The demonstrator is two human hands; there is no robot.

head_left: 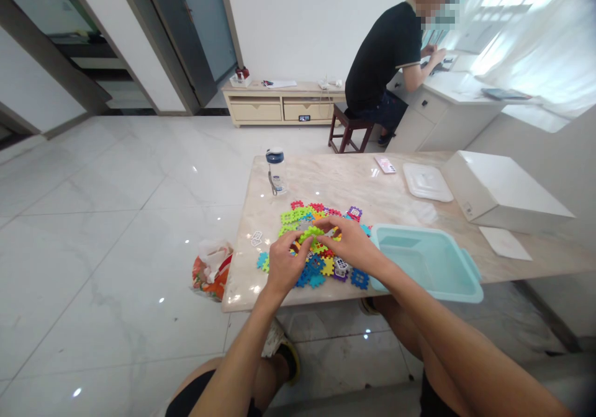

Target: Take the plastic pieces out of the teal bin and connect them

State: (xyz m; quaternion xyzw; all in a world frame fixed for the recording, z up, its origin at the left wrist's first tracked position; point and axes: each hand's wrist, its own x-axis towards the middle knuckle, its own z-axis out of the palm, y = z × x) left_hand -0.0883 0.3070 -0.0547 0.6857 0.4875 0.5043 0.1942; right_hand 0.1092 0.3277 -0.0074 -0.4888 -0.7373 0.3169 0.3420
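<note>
Both hands meet over a heap of colourful interlocking plastic tiles (313, 270) near the table's front edge. Between them is a lime-green notched tile piece (311, 234). My left hand (286, 259) pinches its left side with thumb and fingers. From the right, my right hand (349, 241) has its fingers closed on the same piece. Whether it is one tile or several joined cannot be made out. Blue tiles (359, 278), yellow tiles (328, 266) and a small white window piece (341, 265) lie just below the hands, while green tiles (289, 217) lie beyond them.
A turquoise tub (472, 290) stands right of the heap. A bottle (276, 172), white lid (426, 181), white box (507, 187) and pink phone-like object (385, 165) are on the table (326, 175). Another person (384, 51) sits at a desk behind. A bag (212, 271) lies on the left.
</note>
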